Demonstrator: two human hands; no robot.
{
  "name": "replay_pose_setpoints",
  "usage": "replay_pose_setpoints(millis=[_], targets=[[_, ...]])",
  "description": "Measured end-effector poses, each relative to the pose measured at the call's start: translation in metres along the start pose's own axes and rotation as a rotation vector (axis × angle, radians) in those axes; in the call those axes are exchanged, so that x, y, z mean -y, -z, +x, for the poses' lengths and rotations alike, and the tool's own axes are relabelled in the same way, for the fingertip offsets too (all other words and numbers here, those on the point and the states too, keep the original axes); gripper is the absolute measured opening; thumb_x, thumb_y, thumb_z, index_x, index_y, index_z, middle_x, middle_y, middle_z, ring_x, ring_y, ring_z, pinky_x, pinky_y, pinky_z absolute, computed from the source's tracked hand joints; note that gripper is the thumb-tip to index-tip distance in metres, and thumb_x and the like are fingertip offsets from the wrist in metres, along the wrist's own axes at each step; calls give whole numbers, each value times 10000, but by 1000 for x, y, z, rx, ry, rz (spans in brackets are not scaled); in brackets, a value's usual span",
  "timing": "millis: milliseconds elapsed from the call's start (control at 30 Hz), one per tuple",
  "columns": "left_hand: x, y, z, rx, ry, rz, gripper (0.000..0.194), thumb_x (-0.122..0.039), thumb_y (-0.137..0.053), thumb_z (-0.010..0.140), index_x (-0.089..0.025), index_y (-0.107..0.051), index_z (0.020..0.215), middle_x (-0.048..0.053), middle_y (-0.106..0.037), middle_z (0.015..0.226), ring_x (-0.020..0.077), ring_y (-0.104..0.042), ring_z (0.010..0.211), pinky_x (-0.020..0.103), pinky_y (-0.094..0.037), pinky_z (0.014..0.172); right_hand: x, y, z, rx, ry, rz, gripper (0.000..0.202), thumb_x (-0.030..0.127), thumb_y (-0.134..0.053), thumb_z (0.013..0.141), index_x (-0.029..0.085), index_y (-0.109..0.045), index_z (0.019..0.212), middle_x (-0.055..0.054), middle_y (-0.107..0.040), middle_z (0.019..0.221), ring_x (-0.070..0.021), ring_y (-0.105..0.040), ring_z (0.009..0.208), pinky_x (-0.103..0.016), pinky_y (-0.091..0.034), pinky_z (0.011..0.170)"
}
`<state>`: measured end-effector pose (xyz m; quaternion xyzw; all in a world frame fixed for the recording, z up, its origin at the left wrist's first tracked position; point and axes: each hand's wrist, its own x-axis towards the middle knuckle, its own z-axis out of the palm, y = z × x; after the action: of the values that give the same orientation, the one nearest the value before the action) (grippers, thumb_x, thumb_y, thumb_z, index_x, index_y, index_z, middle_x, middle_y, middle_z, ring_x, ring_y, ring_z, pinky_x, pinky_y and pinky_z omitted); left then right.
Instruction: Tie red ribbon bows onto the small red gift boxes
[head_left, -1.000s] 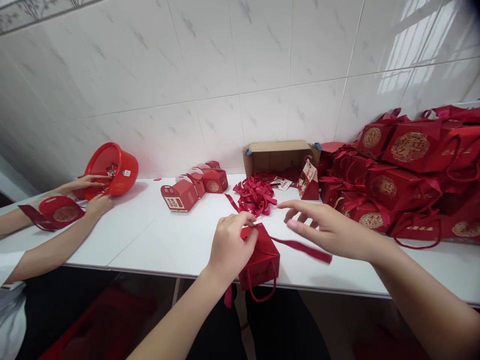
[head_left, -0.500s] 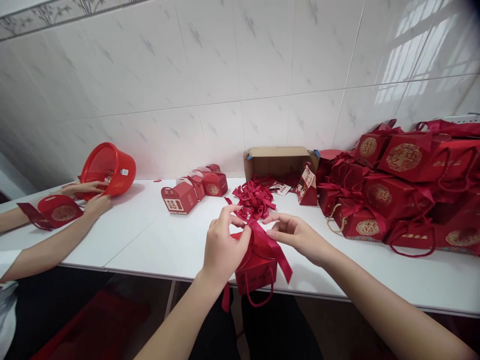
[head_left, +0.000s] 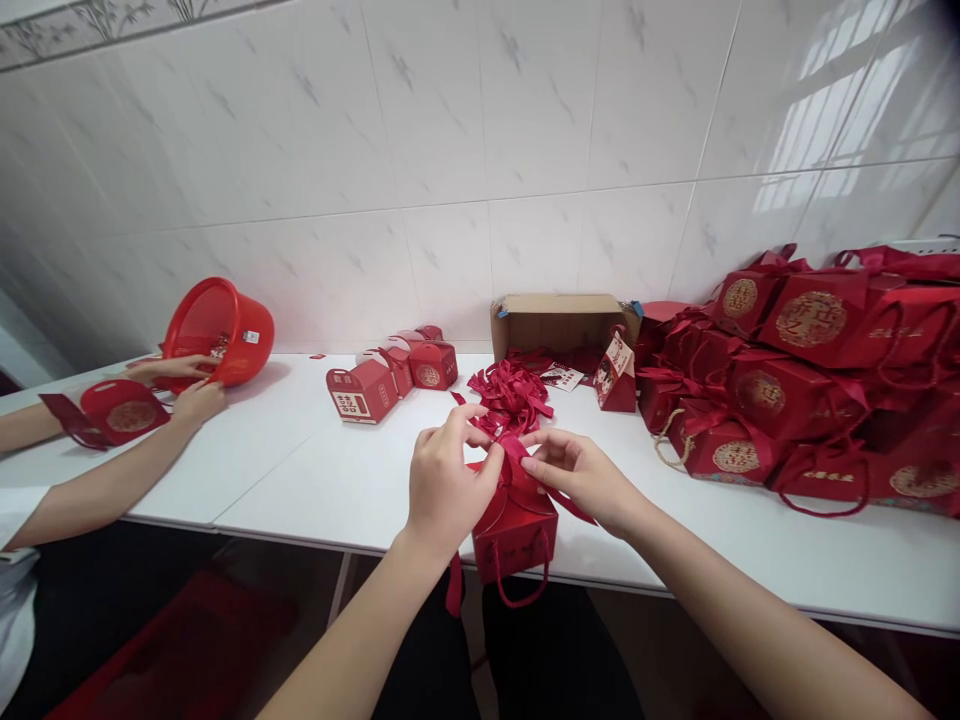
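Note:
A red gift box (head_left: 516,535) with rope handles stands at the table's front edge, below my hands. Red ribbon (head_left: 514,455) lies over its top, one tail hanging at the left and another trailing to the right. My left hand (head_left: 452,480) pinches the ribbon at the box's top, thumb and fingers bent around it. My right hand (head_left: 574,475) grips the ribbon from the other side, between thumb and forefinger. The exact fold between the fingertips is partly hidden. Right behind the hands lies a pile of loose red ribbons (head_left: 511,392).
Small red boxes (head_left: 365,392) stand left of the ribbon pile. Behind it is an open cardboard box (head_left: 559,304), with a card-tagged box (head_left: 616,375) beside it. Stacked red boxes (head_left: 784,395) fill the right. At left, a person's hands (head_left: 196,400) are at a red bucket (head_left: 251,340).
My right hand has moved slightly left and closed on the ribbon near my left fingertips. The right ribbon tail has swung and now lies partly behind my right hand.

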<state>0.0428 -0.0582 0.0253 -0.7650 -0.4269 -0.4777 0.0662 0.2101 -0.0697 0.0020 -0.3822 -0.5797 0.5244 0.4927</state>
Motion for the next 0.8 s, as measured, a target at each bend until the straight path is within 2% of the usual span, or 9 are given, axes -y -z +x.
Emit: replay_pose_setpoints(millis=[100, 233, 367, 433, 500, 600, 800], targets=[[-3, -1, -1, 22, 34, -25, 276, -183, -560, 747, -214, -484, 1011, -44, -644, 679, 155, -605, 695, 321, -400, 806, -6, -2, 6, 11, 2, -1, 427, 413, -702, 693, 181, -613, 1040, 17, -567, 695, -105, -504, 621, -256, -402, 622], [-6, 4, -1, 80, 91, -69, 285, -195, -561, 740, -218, -486, 1014, -32, -638, 695, 165, -597, 717, 345, -399, 828, -8, -10, 10, 56, 9, -15, 337, 469, -673, 695, 154, -674, 815, -18, -604, 728, -124, -513, 662, -271, -414, 649], [6, 19, -5, 276, 125, -305, 367, -196, -569, 723, -221, -464, 1074, -1, -602, 813, 167, -579, 819, 337, -408, 846, -10, -14, 9, -86, 91, -107, 331, 487, -667, 688, 157, -648, 672, -31, -603, 777, -150, -517, 736, -286, -416, 706], [18, 22, -11, 320, 212, -399, 282, -229, -559, 741, -215, -479, 1011, 8, -558, 850, 158, -550, 835, 316, -422, 818, -13, -14, 8, -102, 114, -118, 312, 473, -654, 707, 163, -643, 677, -27, -596, 787, -156, -520, 762, -287, -416, 732], [31, 18, -20, 335, 357, -426, 169, -307, -550, 769, -204, -483, 885, 6, -520, 837, 152, -527, 815, 294, -433, 763, -15, -13, 6, -74, 101, -90, 290, 460, -639, 731, 170, -652, 724, -19, -596, 764, -152, -526, 748, -284, -420, 727], [43, 7, -32, 401, 515, -423, 256, -435, -556, 770, -196, -471, 805, -1, -503, 798, 154, -512, 779, 272, -424, 683, -18, -11, 5, -21, 69, -32, 274, 447, -634, 746, 183, -669, 810, -17, -621, 771, -157, -552, 749, -293, -434, 735], [44, 0, -37, 609, 636, -630, 368, -513, -526, 775, -171, -483, 647, -25, -479, 630, 123, -453, 605, 248, -371, 590, -19, -4, 2, 53, 74, -31, 302, 462, -625, 760, 190, -684, 879, -52, -671, 837, -196, -605, 839, -353, -460, 816]])
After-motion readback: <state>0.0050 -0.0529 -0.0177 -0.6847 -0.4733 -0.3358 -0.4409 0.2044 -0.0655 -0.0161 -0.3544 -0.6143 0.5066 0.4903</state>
